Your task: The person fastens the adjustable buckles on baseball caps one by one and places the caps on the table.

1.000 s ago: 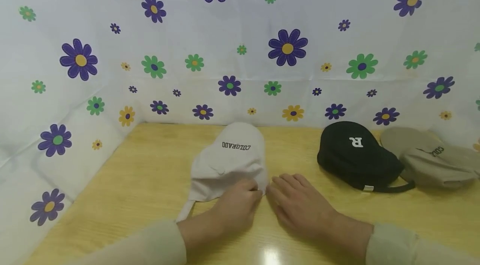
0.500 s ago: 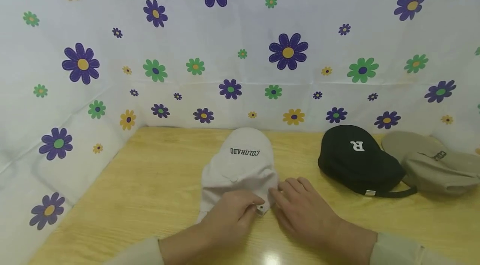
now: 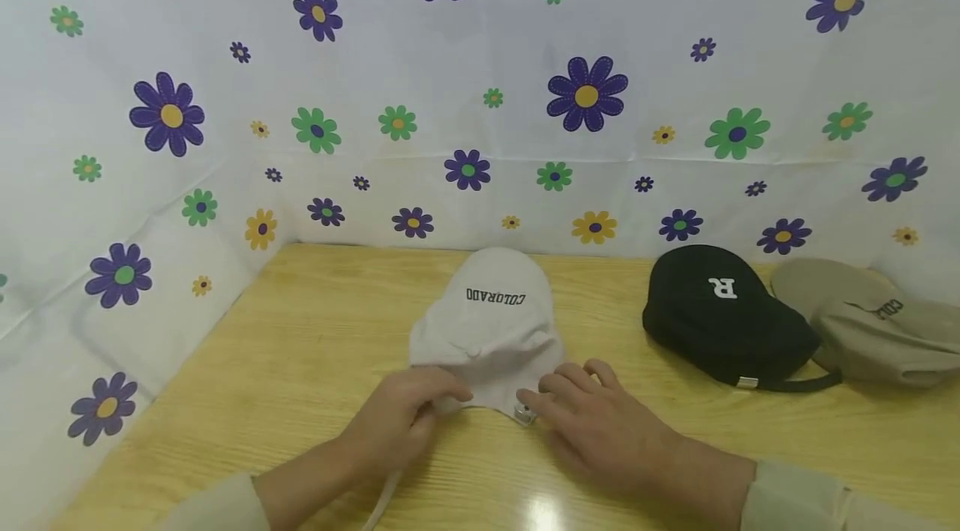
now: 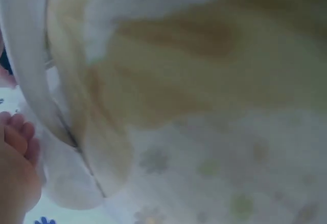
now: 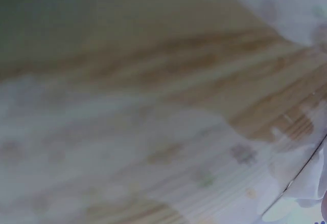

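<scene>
A pale baseball cap [image 3: 495, 327] lettered COLORADO lies on the table, its back edge toward me. My right hand [image 3: 607, 427] grips the cap's right back corner, the index finger at the small metal buckle [image 3: 524, 413]. The thumb there is hidden. My left hand [image 3: 401, 423] is at the left back edge, index finger reaching over the fabric with the thumb apart from it. From under this hand the cap's loose strap [image 3: 384, 502] trails toward me. In the left wrist view the strap [image 4: 23, 70] hangs beside the curled fingers [image 4: 20, 132].
On the right a black cap [image 3: 723, 323] with a white R lies against a khaki cap [image 3: 892, 339]. The wooden table [image 3: 330, 323] ends at a white cloth [image 3: 487, 31] printed with flowers. Both wrist views are mostly washed out by blurred reflections.
My left hand has let go of the buckle corner and moved left along the cap's back edge. The right index finger has moved onto the buckle. The cap has shifted slightly right.
</scene>
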A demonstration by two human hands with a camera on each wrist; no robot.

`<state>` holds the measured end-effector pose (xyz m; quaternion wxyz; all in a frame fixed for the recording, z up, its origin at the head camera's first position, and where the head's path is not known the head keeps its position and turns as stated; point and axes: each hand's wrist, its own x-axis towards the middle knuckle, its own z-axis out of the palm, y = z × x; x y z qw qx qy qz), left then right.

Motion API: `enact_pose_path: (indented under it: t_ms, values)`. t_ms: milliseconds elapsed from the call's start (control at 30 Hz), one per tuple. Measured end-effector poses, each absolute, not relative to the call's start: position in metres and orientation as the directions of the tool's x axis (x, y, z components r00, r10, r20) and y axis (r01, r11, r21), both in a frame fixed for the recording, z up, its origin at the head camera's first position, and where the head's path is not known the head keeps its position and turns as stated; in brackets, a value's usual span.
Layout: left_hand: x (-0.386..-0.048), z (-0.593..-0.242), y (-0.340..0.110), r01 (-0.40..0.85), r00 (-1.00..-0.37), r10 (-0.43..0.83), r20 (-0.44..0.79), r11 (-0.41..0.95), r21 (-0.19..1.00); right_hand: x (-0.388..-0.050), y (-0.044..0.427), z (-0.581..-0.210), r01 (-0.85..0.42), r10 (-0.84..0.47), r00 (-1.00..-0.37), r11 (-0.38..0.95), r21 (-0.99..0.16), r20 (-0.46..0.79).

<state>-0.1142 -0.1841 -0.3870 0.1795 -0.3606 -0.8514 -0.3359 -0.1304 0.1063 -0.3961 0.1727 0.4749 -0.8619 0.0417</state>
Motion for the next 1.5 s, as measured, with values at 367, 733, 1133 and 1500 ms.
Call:
enact_pose_path:
  t_ms: [367,733,1133,1500]
  values:
    - [-0.111,-0.400,-0.211,0.813,-0.566,0.632,0.530,0.533,0.233,-0.130,0.097,-0.400,-0.894,-0.899,-0.335,0.398,0.206,0.283]
    - [-0.111,-0.398,-0.211,0.914,-0.385,0.774,0.502,0.394,0.092,-0.134,0.094,-0.398,-0.895,-0.875,-0.315,0.402,0.191,0.367]
    - [-0.107,-0.399,-0.164,0.968,-0.240,0.833,0.499,0.244,0.058,-0.132,0.097,-0.397,-0.856,-0.847,-0.450,0.499,0.131,0.284]
    - [-0.115,-0.402,-0.122,0.941,-0.240,0.851,0.467,0.321,-0.102,-0.136,0.101,-0.400,-0.868,-0.845,-0.382,0.467,0.168,0.373]
